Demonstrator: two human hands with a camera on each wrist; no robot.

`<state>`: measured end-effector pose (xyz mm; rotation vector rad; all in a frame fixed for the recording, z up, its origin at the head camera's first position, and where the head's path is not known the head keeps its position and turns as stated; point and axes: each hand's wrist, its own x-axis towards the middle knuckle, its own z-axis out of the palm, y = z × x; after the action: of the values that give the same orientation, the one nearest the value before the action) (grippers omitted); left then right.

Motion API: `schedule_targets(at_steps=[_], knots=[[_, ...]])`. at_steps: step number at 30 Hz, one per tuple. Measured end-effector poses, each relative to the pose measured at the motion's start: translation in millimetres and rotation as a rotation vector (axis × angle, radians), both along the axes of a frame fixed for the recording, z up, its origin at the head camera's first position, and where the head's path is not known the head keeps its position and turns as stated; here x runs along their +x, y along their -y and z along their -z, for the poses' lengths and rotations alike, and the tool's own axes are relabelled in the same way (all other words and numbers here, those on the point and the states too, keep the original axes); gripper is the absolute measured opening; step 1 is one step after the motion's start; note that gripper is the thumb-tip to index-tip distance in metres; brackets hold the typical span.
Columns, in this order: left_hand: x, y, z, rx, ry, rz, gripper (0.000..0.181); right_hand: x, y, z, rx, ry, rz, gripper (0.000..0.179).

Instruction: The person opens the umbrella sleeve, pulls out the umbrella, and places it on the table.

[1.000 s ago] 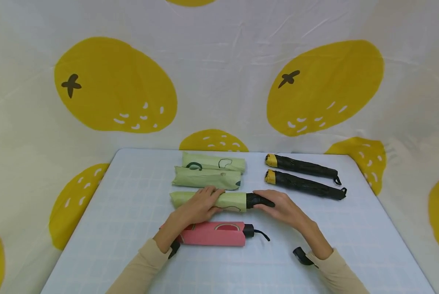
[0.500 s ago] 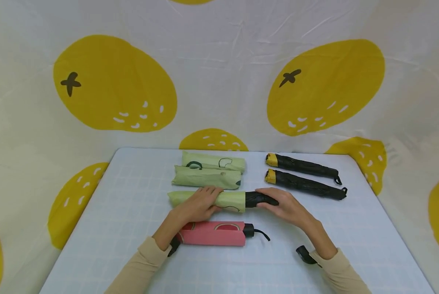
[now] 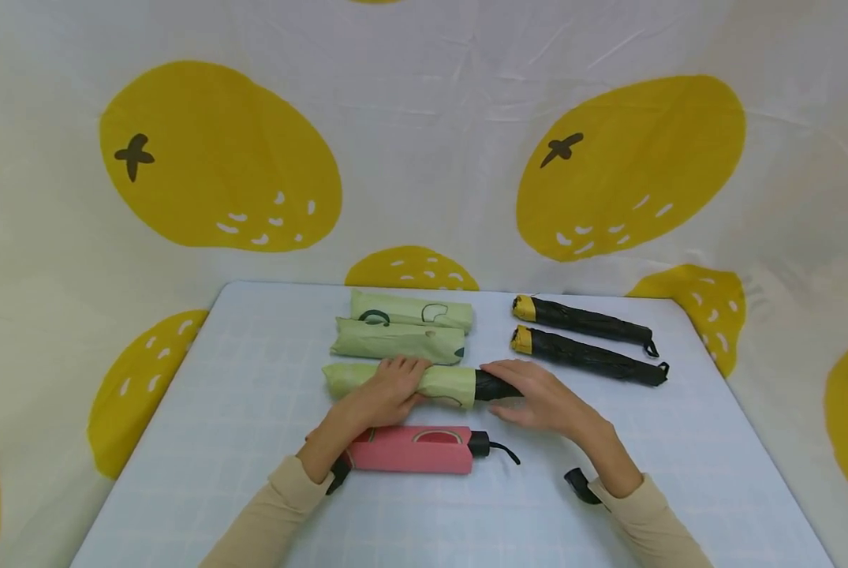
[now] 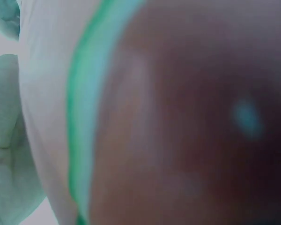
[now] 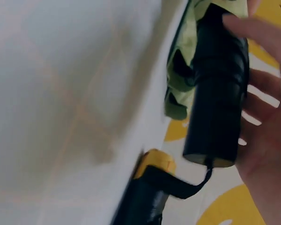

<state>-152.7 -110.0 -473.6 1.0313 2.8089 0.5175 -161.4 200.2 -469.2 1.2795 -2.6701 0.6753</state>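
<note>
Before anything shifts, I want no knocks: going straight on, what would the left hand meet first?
Past the green-covered umbrella it grips, the left hand would probably meet the middle green roll, though depth is unclear.

Pale-green sleeve, black umbrella; pink watermelon-print sleeve.

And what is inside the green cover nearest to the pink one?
A black cylinder sticks out of the green cover at one end; whatever lies further inside is hidden.
</note>
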Motion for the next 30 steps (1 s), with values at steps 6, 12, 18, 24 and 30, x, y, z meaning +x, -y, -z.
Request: schedule_targets(at_steps=[6,12,18,24,30], knots=[[1.2,-2.4,1.0,-0.004,-0.032,0.004,0.046,1.2,10,1.2,0.015,0.003,0.012,0.059],[3.0,-4.5,0.3,-0.002,-0.051,0.006,0.046,0.5,17,5.7,0.026,0.012,0.014,0.059],[3.5,-2.6,0.4,-0.003,-0.040,-0.001,0.050,1.4,13,9.0,-0.011,-0.060,0.019,0.059],[2.7,2.9,-0.1,-0.023,-0.029,-0.014,0.052,1.4,2,12.2,-0.075,-0.155,0.002,0.056],[2.9,4.6,1.3,0.006,-0.043,0.023,0.050,2.1,-2,12.9,-0.060,-0.107,0.006,0.055]])
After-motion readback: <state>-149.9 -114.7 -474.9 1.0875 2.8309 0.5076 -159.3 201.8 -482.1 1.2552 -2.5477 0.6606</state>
